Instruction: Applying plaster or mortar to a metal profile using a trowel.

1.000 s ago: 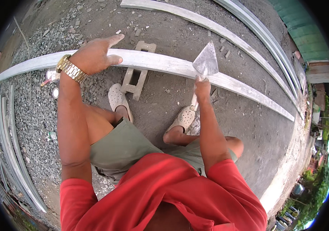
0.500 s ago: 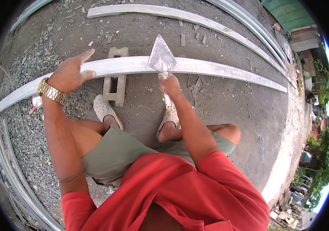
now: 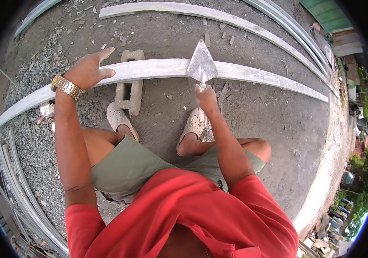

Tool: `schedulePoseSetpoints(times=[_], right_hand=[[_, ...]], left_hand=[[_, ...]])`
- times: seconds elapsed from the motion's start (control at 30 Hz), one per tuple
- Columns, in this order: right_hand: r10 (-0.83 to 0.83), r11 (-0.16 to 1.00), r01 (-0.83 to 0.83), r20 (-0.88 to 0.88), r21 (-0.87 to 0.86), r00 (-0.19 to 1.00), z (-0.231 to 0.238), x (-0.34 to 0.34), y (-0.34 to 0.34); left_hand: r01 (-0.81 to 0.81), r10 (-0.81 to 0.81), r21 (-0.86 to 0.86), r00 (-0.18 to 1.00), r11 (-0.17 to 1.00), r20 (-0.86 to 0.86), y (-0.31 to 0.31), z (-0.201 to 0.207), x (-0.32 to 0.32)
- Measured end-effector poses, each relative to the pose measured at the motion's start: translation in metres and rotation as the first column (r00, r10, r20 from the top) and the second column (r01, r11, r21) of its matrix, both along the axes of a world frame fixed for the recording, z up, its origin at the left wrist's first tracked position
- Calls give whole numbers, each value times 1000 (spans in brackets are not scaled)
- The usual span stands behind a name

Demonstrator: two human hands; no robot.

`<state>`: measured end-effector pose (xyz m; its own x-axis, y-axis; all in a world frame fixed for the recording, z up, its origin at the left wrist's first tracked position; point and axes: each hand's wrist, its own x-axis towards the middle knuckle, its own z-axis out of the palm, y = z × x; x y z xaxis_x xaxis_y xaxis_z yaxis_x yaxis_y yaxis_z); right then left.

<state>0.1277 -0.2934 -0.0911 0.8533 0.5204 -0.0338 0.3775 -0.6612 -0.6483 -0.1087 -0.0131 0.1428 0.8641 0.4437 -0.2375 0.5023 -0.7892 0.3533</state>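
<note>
A long pale beam (image 3: 153, 69), whitish and smeared, lies crosswise in front of me, curved by the lens. My left hand (image 3: 86, 71) rests on its left part, thumb and fingers stretched apart. My right hand (image 3: 206, 99) is closed round the handle of a pointed trowel (image 3: 203, 64). The trowel's whitish blade lies over the top of the beam, right of the middle, with its tip past the far edge. Under the beam, between my hands, sits a grey hollow concrete block (image 3: 129, 96).
A second whitish beam (image 3: 235, 26) lies farther off, with metal channels (image 3: 293, 32) beyond it. More metal lengths (image 3: 22, 189) lie at the lower left on gravel (image 3: 42, 167). My feet in pale clogs (image 3: 190, 122) stand near the block. A white can-like item (image 3: 46, 109) sits by my left wrist.
The trowel and my right hand have moved right along the beam. My left hand has shifted slightly right and stays on the beam. The view has shifted a little.
</note>
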Motion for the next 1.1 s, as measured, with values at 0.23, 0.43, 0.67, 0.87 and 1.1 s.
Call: schedulePoseSetpoints(times=[0.23, 0.43, 0.67, 0.87, 1.1], right_hand=[[-82, 997, 80, -110, -23, 991, -7, 61, -30], [24, 1000, -25, 64, 8, 998, -9, 40, -11], [121, 992, -126, -115, -34, 986, 30, -92, 105], [-90, 989, 109, -178, 102, 980, -5, 25, 2], [-49, 991, 89, -358, 96, 932, 13, -24, 21]], left_hand=[[-24, 24, -1, 1000, 1000, -3, 0, 3, -19], [-101, 104, 88, 994, 991, -31, 18, 4, -39], [-2, 2, -3, 999, 1000, 50, 9, -3, -22], [-97, 98, -31, 995, 995, 32, 13, -1, -74], [-123, 111, 148, 990, 981, 84, 25, 2, -71]])
